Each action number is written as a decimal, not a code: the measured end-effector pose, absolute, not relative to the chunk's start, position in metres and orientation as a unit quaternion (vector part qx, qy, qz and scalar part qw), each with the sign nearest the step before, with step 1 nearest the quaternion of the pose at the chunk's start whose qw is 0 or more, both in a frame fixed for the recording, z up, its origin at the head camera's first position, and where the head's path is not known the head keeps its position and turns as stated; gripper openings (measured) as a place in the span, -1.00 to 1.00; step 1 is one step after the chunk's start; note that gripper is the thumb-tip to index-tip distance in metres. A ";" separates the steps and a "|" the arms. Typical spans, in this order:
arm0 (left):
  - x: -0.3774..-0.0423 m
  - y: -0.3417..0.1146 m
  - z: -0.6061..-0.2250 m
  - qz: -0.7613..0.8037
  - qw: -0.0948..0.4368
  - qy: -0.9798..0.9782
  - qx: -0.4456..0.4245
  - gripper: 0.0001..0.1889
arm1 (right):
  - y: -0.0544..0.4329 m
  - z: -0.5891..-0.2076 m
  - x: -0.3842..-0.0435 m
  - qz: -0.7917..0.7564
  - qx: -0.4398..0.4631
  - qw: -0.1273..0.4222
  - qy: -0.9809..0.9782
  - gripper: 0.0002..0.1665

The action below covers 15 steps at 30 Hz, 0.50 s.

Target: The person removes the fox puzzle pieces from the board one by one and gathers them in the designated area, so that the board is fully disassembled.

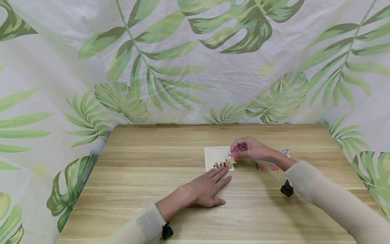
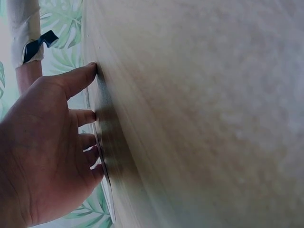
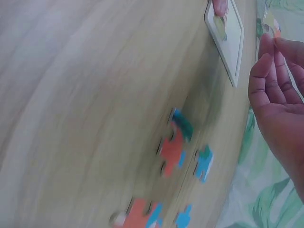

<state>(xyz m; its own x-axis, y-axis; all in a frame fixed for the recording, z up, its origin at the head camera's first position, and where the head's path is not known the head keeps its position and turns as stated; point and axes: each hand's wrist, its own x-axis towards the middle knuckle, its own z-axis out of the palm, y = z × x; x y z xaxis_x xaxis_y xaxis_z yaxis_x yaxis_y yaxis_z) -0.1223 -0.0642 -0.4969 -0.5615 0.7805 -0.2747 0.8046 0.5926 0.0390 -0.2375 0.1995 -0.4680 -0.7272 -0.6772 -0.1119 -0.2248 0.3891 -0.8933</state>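
Observation:
A white square puzzle board [image 1: 215, 155] lies on the wooden table, with several joined pieces [image 1: 218, 165] along its near edge. My left hand [image 1: 206, 190] rests palm down, fingers spread and straight, its fingertips over the board's near edge. Above the board's right edge, my right hand [image 1: 250, 149] pinches a jigsaw puzzle piece [image 1: 232, 157] coloured orange and yellow-green between thumb and fingertips. In the right wrist view that puzzle piece [image 3: 270, 21] stands up from the fingertips, apart from the board. The left wrist view shows the left fingers from the side, against the board and table.
Several loose puzzle pieces lie on the table right of the board, among them an orange one [image 3: 172, 151] and a blue one [image 3: 204, 164]. My right forearm passes over part of that area. A leaf-patterned cloth [image 1: 170, 67] hangs behind the table [image 1: 146, 152].

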 end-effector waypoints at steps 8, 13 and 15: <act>-0.124 -0.066 -0.496 -0.044 0.129 0.879 0.457 -0.10 | 0.230 -0.469 -0.226 -0.470 -0.273 0.251 0.801 -0.86; -0.125 -0.068 -0.499 -0.042 0.123 0.877 0.463 -0.10 | 0.246 -0.472 -0.217 -0.465 -0.269 0.257 0.803 -0.86; -0.126 -0.068 -0.500 -0.040 0.121 0.876 0.465 -0.10 | 0.253 -0.473 -0.214 -0.460 -0.270 0.253 0.807 -0.87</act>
<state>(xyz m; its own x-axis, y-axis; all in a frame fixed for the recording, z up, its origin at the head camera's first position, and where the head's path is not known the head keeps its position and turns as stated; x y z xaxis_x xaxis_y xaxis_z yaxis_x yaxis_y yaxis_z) -0.1256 -0.0679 -0.4995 -0.5388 0.8048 -0.2490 0.8243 0.5647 0.0414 -0.2138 0.2527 -0.4732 -0.7267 -0.6680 -0.1600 -0.2028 0.4312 -0.8792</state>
